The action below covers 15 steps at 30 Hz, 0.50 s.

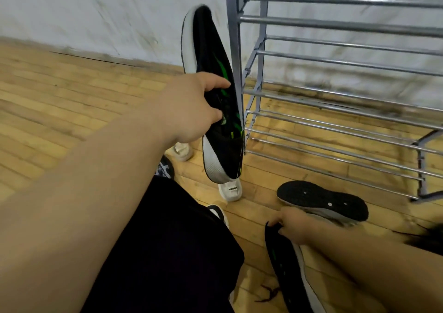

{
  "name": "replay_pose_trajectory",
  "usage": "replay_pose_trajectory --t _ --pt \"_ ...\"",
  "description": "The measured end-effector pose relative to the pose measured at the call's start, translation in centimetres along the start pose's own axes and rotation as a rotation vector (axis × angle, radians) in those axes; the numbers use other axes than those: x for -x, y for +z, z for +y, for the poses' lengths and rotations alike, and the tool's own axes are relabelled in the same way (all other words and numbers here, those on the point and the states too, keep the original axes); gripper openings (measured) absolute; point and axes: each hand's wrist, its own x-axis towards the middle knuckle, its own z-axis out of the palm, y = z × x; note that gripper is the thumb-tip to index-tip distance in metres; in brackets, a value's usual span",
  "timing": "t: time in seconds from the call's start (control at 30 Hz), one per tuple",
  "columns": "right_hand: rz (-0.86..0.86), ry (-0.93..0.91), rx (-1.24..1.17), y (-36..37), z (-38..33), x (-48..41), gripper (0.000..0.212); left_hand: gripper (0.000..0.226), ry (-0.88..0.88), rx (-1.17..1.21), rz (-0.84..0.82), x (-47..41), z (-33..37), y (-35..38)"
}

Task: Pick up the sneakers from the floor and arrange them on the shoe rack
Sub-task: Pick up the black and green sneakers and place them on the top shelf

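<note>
left hand (191,106) and right hand (294,226) both bare. left forearm (84,180) and right forearm (371,264) bare too, uncovered right up to the frame edge. black garment (167,252) over the leg: loose, matte, plain cloth; cannot tell shorts from trousers. a shoe toe (217,213) peeks from under the cloth, white rubber with a black band. dark hair strands (426,238) hang in at the right edge, blurred.

Dark print on white sneaker (230,189) is illegible.
</note>
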Motion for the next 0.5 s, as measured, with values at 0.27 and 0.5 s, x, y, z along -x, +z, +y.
replay_pose_trajectory --t 0.27,0.5 --pt "0.573 -0.301 0.081 -14.8 -5.3 17.2 0.037 0.059 0.076 -0.041 0.032 2.4 2.0 0.4" --pt "0.800 -0.444 -0.237 -19.6 -6.0 32.3 0.040 0.050 0.178 0.190 0.005 4.9 6.0 2.1"
